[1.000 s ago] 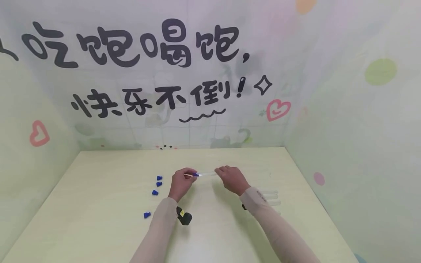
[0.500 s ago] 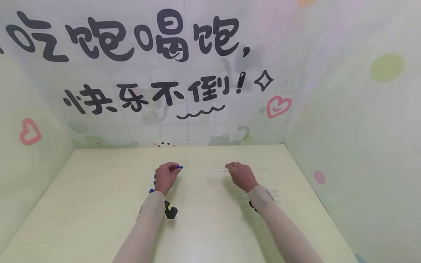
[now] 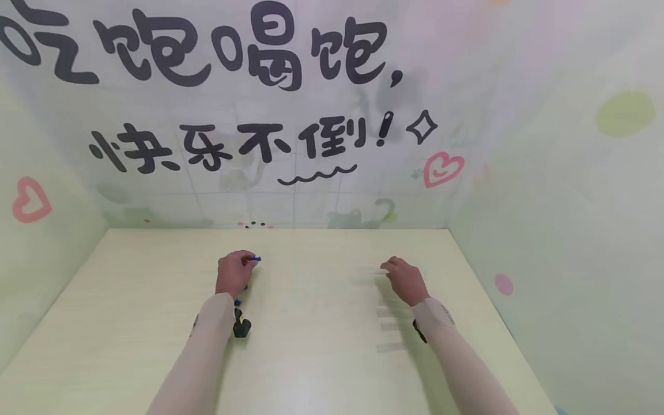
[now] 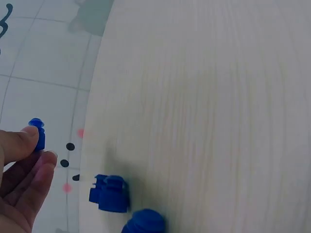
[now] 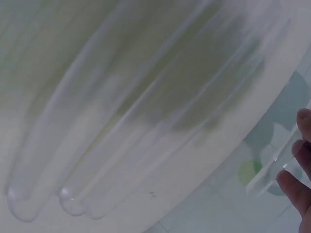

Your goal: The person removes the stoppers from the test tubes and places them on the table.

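Observation:
My left hand (image 3: 233, 274) pinches a small blue stopper (image 4: 40, 136) between thumb and fingers above the far left of the table. Two more blue stoppers, one nearer (image 4: 111, 194) and one cut by the frame edge (image 4: 145, 222), lie on the table under that wrist. Over at the right, my right hand (image 3: 407, 281) holds a clear test tube (image 5: 265, 179) by its fingers, well apart from the stopper. Beneath the right wrist, several clear test tubes (image 5: 73, 200) with rounded ends lie side by side, blurred in places.
The pale wooden table (image 3: 311, 369) meets a printed back wall (image 3: 290, 202) just beyond both hands. A side wall (image 3: 560, 230) stands to the right. Black wrist-worn gear (image 3: 241, 325) hangs under the left sleeve.
A second ago the blue stopper met the test tube's end between my hands. Since then the hands have parted, the left going left with the stopper, the right going right with the tube.

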### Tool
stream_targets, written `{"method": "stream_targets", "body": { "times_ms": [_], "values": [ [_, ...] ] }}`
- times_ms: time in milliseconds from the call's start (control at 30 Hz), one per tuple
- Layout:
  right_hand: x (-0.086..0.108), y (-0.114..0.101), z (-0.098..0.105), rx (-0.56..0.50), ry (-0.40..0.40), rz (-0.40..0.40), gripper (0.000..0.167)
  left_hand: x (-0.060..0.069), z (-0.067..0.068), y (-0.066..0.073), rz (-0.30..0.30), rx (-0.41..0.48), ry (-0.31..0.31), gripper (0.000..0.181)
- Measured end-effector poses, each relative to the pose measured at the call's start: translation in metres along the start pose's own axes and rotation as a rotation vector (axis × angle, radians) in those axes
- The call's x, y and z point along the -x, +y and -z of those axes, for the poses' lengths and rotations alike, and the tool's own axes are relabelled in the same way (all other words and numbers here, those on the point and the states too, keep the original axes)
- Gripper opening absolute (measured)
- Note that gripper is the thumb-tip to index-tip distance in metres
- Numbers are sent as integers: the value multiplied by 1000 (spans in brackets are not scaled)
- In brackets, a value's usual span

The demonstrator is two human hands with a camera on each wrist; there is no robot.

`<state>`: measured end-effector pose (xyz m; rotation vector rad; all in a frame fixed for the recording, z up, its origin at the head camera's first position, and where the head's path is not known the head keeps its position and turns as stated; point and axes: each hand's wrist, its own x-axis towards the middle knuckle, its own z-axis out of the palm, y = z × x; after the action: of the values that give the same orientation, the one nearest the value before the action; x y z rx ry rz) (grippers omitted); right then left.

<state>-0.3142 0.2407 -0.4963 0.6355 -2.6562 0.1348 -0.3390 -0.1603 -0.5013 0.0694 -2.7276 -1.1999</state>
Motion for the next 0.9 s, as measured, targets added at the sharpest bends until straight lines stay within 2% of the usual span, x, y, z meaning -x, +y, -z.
{"method": "stream_targets", "body": {
  "times_ms": [133,400,700,900],
  "values": [
    [12,12,-1,6,-19,-28,23,-6,3,-11,23,-55,-56,24],
    [25,26,-1,-48,-82,-111,22,-18,11,-33,83,-74,-93,24],
    [31,32,-3,-62,-160,-175,21,-20,11,-37,143,-103,-184,23],
    [31,33,0,-72,-213,-224,20,-18,14,-35,113,-156,-192,21]
  ]
}}
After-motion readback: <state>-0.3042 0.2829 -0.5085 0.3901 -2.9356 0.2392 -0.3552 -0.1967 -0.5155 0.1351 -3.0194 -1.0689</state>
